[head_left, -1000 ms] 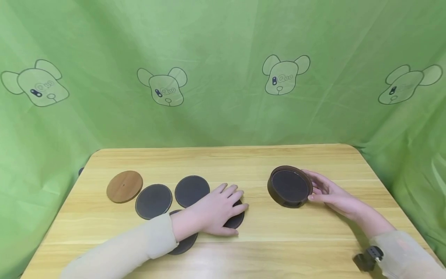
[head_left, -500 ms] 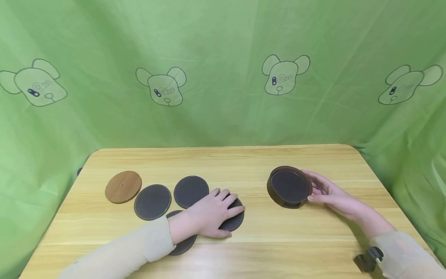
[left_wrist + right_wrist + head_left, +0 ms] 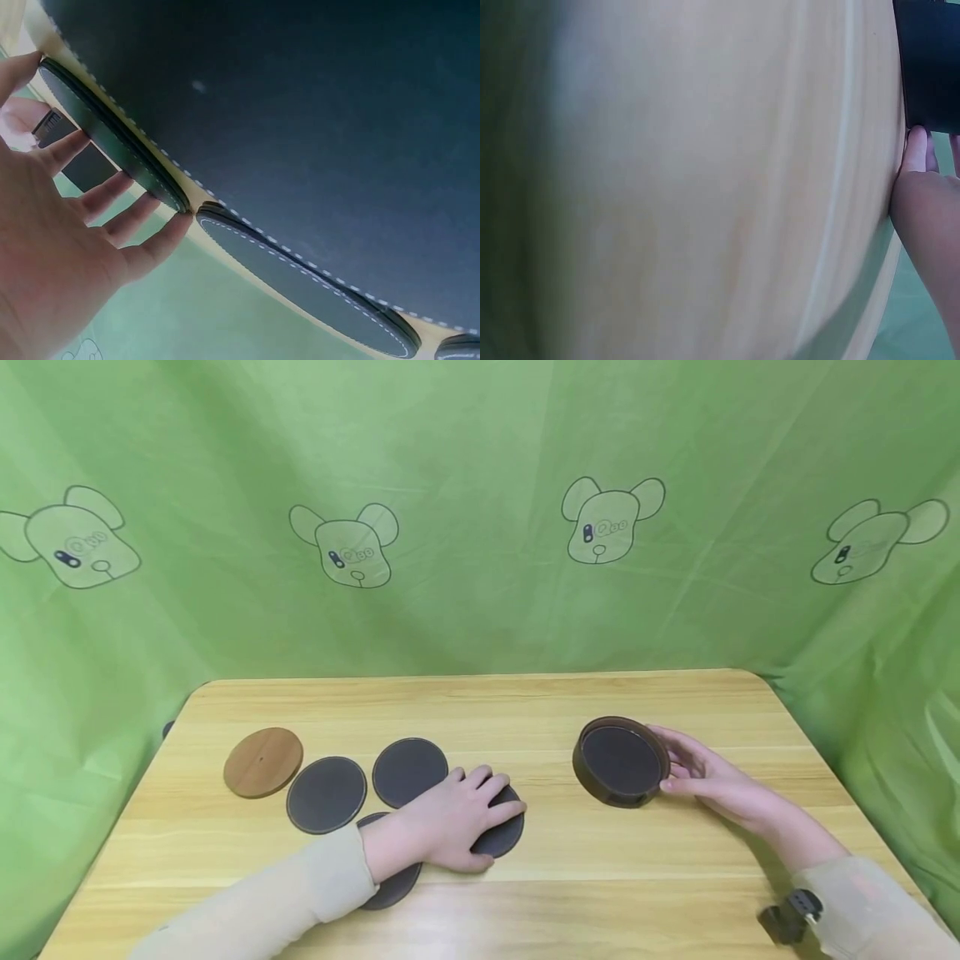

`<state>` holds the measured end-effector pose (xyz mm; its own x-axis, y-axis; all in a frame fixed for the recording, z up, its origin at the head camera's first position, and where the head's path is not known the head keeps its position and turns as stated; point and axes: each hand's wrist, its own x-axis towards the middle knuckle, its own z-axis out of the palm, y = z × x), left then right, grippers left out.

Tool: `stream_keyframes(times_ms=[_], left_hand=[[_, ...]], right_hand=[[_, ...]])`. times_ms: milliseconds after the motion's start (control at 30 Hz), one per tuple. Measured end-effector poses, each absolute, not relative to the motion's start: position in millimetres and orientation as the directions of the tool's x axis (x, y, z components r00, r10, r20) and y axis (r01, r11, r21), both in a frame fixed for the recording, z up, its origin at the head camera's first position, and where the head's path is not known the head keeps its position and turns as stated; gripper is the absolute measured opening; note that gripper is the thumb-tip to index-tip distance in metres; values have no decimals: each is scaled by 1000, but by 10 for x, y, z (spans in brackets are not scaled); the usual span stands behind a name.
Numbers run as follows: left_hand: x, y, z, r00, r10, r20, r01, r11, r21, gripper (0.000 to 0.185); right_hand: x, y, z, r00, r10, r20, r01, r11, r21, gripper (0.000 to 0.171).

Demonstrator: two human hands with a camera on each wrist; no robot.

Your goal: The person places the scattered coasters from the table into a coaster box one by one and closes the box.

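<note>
My left hand (image 3: 453, 818) spreads over a round black coaster (image 3: 504, 837) on the table, its fingertips and thumb at the coaster's edge. In the left wrist view, that coaster (image 3: 112, 139) shows stitching along its rim, with the fingertips against it. My right hand (image 3: 712, 785) grips the right side of a round, dark brown coaster holder (image 3: 596, 785), thumb in front and fingers behind. A black disc surface (image 3: 622, 760) shows inside the holder. In the right wrist view, the thumb touches the holder's dark side wall (image 3: 934, 67).
Two more black coasters (image 3: 327, 795) (image 3: 410, 772) lie left of the left hand. Another black coaster (image 3: 393, 885) is partly covered by the left forearm. A brown wooden disc (image 3: 262, 762) lies farthest left. Green cloth (image 3: 480, 610) hangs behind the wooden table (image 3: 570, 910).
My left hand has drawn slightly left and its fingers have closed in around the coaster's edge, uncovering more of its top. The right hand and the holder have stayed in place.
</note>
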<state>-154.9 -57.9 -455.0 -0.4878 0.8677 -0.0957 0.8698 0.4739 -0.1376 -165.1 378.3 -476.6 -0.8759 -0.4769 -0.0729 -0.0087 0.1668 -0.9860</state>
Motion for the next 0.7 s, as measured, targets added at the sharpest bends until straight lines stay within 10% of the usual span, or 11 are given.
stream_keyframes(times_ms=[700], left_hand=[[-1614, -528, -4519, -471, 877, -98, 878, 457, -141, 83]], right_hand=[[-1669, 3806, -4808, -873, -484, -61, -13, 148, -989, 80]])
